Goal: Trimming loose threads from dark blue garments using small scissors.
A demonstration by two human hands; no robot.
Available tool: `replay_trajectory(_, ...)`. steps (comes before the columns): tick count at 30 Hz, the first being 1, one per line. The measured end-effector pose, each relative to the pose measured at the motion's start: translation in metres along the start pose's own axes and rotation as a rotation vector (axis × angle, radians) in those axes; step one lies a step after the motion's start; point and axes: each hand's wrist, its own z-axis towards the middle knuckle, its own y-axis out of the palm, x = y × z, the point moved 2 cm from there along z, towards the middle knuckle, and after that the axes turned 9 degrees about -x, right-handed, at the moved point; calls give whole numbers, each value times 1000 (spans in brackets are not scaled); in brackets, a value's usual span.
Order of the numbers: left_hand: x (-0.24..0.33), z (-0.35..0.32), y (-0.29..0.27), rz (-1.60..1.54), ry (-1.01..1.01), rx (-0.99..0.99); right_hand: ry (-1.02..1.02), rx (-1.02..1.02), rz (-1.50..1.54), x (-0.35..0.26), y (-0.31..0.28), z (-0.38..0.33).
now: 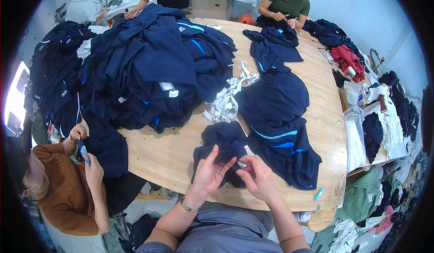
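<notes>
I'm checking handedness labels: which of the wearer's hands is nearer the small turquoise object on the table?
Right. The right hand is left of the small turquoise object, not touching it; the left hand is farther left, over dark cloth.

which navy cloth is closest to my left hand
The small crumpled piece your left hand overlaps in view; the big left heap and right-hand garments lie farther off.

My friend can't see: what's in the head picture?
An open left hand and a right hand pinching a small silvery thing are over dark blue cloth on a wooden table. Beyond, to the left, is a big heap of clothes; three other people are nearby.
</notes>
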Motion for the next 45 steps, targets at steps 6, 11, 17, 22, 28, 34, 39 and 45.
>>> replay_trajectory(6, -2, -3, 9, 40, 9, 11, 45, 42, -397, 14, 0, 4)
replay_trajectory(11, -2, -5, 7, 113, 9, -22, 29, 50, -505, 12, -1, 7)
replay_trajectory(17, -4, -9, 11, 202, 30, -20, 34, -26, -474, 11, -6, 7)
replay_trajectory(22, -6, -7, 6, 151, 59, -82, -38, 31, -314, 20, -6, 1)
replay_trajectory(28, -4, -7, 6, 72, 30, -86, -56, 42, -402, 28, -6, -2)
replay_trajectory(34, -5, -8, 7, 96, 36, -89, -43, 18, -491, 26, -5, -1)
replay_trajectory(39, -9, -10, 9, 158, 55, -110, -49, 17, -539, 22, -8, 2)
replay_trajectory(45, -12, -10, 7, 246, 71, -117, -64, 3, -551, 23, -12, 2)
